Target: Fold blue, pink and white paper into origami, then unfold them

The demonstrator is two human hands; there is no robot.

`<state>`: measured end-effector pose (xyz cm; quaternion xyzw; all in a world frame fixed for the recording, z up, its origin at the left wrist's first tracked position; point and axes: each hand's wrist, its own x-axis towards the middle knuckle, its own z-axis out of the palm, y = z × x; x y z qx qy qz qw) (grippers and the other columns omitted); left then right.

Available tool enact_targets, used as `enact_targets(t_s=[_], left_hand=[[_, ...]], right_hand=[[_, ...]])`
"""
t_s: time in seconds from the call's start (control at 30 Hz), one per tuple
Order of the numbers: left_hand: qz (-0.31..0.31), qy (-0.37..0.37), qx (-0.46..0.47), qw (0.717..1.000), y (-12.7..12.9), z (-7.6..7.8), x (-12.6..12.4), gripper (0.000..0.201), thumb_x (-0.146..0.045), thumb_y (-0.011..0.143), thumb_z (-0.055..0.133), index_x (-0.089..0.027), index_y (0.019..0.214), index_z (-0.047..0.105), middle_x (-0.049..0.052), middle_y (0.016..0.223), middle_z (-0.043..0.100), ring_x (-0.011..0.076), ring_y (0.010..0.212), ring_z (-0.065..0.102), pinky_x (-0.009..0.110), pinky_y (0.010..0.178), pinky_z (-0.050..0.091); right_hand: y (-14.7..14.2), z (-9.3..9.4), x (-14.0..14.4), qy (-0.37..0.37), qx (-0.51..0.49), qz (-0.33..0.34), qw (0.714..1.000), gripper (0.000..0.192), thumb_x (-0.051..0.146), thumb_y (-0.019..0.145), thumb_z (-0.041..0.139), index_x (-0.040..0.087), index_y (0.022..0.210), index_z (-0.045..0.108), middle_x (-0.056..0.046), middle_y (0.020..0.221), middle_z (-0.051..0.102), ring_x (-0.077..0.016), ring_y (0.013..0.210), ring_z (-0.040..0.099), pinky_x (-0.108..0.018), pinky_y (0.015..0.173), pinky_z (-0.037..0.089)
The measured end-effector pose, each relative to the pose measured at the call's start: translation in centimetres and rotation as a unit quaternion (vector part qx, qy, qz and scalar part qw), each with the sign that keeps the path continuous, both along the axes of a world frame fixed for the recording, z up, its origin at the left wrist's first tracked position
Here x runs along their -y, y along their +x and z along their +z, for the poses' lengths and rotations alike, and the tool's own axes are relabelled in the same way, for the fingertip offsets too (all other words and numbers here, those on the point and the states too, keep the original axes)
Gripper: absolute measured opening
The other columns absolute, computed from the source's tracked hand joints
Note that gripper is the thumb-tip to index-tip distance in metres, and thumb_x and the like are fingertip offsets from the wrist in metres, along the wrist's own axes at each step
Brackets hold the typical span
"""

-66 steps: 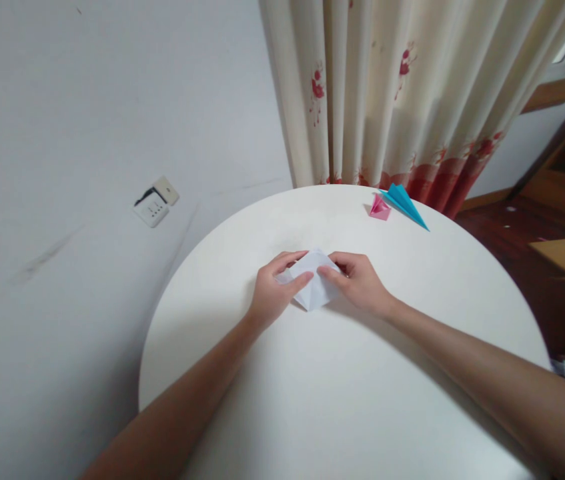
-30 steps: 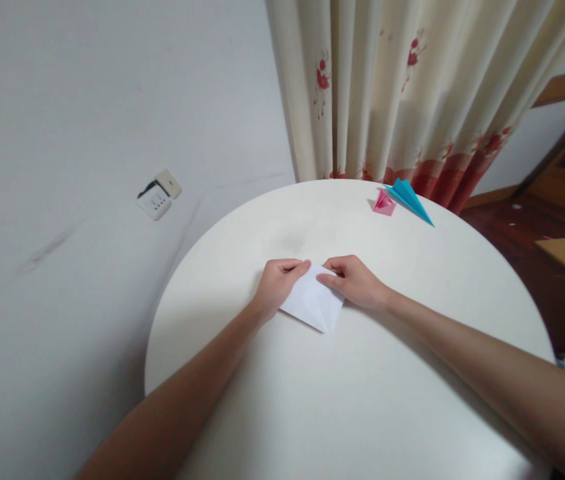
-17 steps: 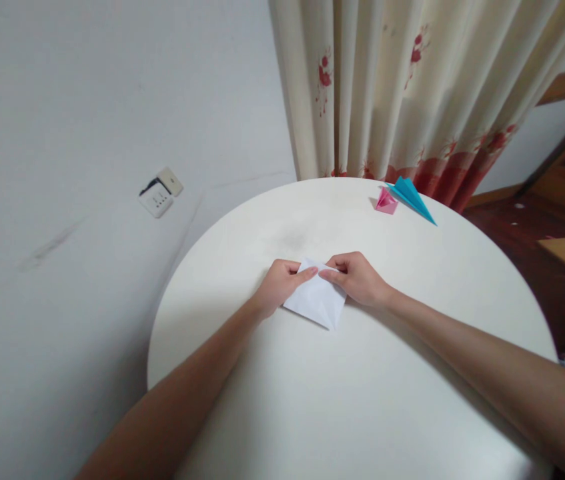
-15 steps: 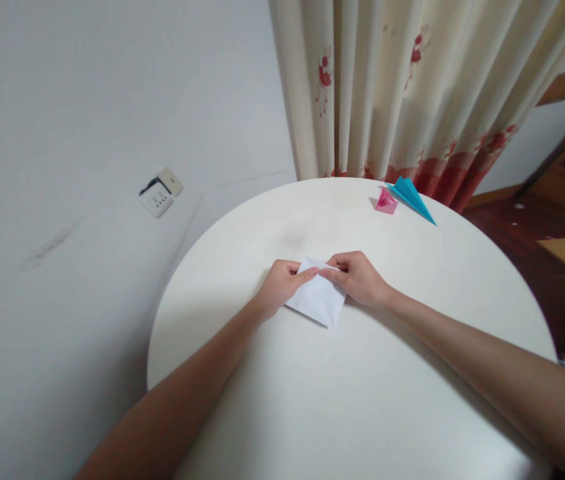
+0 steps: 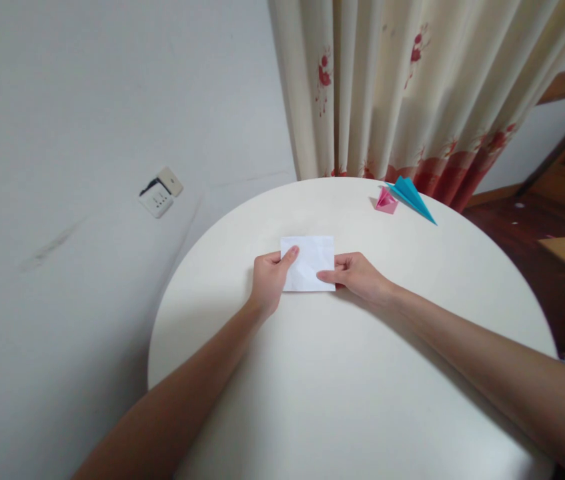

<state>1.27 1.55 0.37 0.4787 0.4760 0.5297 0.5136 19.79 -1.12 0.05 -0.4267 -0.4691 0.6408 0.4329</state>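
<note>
A white folded sheet of paper lies flat as a rectangle on the round white table, near its middle. My left hand pinches the paper's left edge, thumb on top. My right hand holds the lower right corner with its fingertips. Both forearms reach in from the bottom of the view.
A pink folded paper figure and a blue paper plane lie at the table's far right edge. A cream curtain with red flowers hangs behind. A wall socket sits on the left wall. Dark wooden floor lies to the right.
The paper was a diamond with its point towards me; it has been turned and now lies as a squared rectangle, farther from me. My hands have moved apart to its sides.
</note>
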Motion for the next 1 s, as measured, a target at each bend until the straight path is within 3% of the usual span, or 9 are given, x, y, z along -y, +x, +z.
enact_targets(t_s=[0.17, 0.27, 0.43, 0.63, 0.83, 1.0], left_hand=[[-0.095, -0.034, 0.024, 0.995, 0.2, -0.3, 0.2, 0.042, -0.045, 0.067, 0.083, -0.011, 0.092, 0.076, 0.012, 0.092, 0.076, 0.0241, 0.08, 0.071, 0.037, 0.078, 0.056], [-0.126, -0.046, 0.005, 0.991, 0.1, -0.5, 0.2, 0.045, -0.04, 0.066, 0.085, -0.011, 0.098, 0.076, 0.014, 0.103, 0.075, 0.0255, 0.088, 0.071, 0.04, 0.088, 0.053], [-0.115, -0.042, -0.036, 0.992, 0.1, -0.5, 0.3, 0.042, -0.043, 0.066, 0.085, -0.01, 0.091, 0.077, 0.014, 0.097, 0.076, 0.0259, 0.083, 0.071, 0.038, 0.08, 0.055], [-0.088, -0.042, -0.021, 0.995, -0.2, -0.1, 0.0, 0.043, -0.048, 0.068, 0.081, -0.01, 0.086, 0.077, 0.013, 0.086, 0.076, 0.0245, 0.073, 0.07, 0.036, 0.07, 0.055], [-0.016, 0.017, 0.04, 0.999, -1.0, 0.3, -0.9, 0.041, -0.045, 0.067, 0.083, -0.012, 0.09, 0.077, 0.01, 0.088, 0.075, 0.0194, 0.079, 0.068, 0.033, 0.078, 0.054], [-0.14, -0.054, -0.036, 0.988, -0.8, 0.5, -0.4, 0.046, -0.053, 0.072, 0.077, -0.012, 0.091, 0.077, 0.012, 0.088, 0.075, 0.0172, 0.074, 0.066, 0.028, 0.069, 0.051]], right_hand=[[-0.1, -0.7, -0.3, 0.037, 0.041, -0.05, 0.997, 0.036, 0.043, 0.062, 0.081, 0.011, 0.073, 0.069, -0.001, 0.06, 0.06, -0.0081, 0.05, 0.043, -0.023, 0.046, 0.03], [-0.2, -0.6, -0.4, 0.045, 0.061, -0.083, 0.994, 0.038, 0.046, 0.06, 0.081, 0.012, 0.067, 0.067, 0.0, 0.057, 0.058, -0.0081, 0.049, 0.041, -0.024, 0.047, 0.028], [-0.1, -0.2, -0.2, 0.052, 0.081, -0.024, 0.995, 0.037, 0.045, 0.066, 0.076, 0.009, 0.072, 0.072, -0.005, 0.064, 0.065, -0.0091, 0.053, 0.044, -0.024, 0.05, 0.029], [0.3, -0.3, -0.1, 0.071, 0.126, 0.007, 0.989, 0.035, 0.043, 0.072, 0.071, 0.008, 0.065, 0.072, -0.004, 0.056, 0.06, -0.0071, 0.048, 0.036, -0.025, 0.048, 0.023], [0.3, -0.3, -0.1, 0.066, 0.114, 0.002, 0.991, 0.034, 0.041, 0.071, 0.072, 0.008, 0.063, 0.071, -0.006, 0.057, 0.062, -0.0075, 0.049, 0.038, -0.026, 0.049, 0.023], [0.3, -0.5, -0.5, 0.047, 0.088, -0.083, 0.992, 0.033, 0.041, 0.068, 0.075, 0.008, 0.072, 0.072, -0.007, 0.064, 0.067, -0.0094, 0.052, 0.045, -0.025, 0.05, 0.029]])
